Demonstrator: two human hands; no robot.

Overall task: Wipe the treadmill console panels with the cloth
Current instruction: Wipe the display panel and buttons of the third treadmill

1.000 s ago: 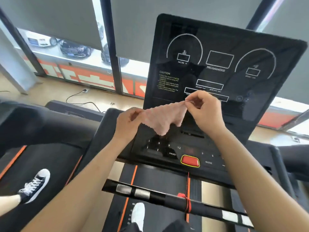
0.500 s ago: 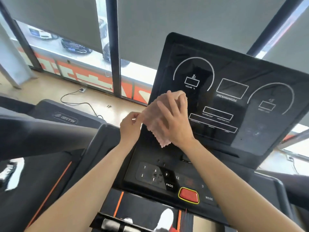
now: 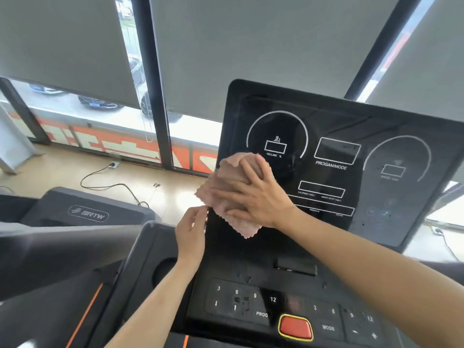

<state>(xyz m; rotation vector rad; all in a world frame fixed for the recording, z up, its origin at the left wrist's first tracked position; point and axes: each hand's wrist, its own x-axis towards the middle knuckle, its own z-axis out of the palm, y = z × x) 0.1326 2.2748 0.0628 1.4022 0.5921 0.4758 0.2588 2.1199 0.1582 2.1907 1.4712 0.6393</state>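
Pink, nubbly cloth (image 3: 227,172) lies spread over the left edge of the treadmill's upright display panel (image 3: 351,116). One corner hangs past that edge and another droops toward the lower keypad panel (image 3: 251,262). The right hand (image 3: 256,194) lies flat on it, fingers (image 3: 226,190) straight and splayed, pressing it onto the glass. Cloth shows above, left of and below them. The left hand (image 3: 190,232) hovers at the console's left edge, fingers loosely bent and gripping nothing. Its tips are just beside the cloth's lower left corner; whether they touch it I cannot tell. A round cup recess (image 3: 164,270) left of the keypad panel is dark inside, its contents unclear. Right of the cloth, black glass runs to the display panel's far edge. A red button (image 3: 295,327) sits near the keypad panel's bottom edge.
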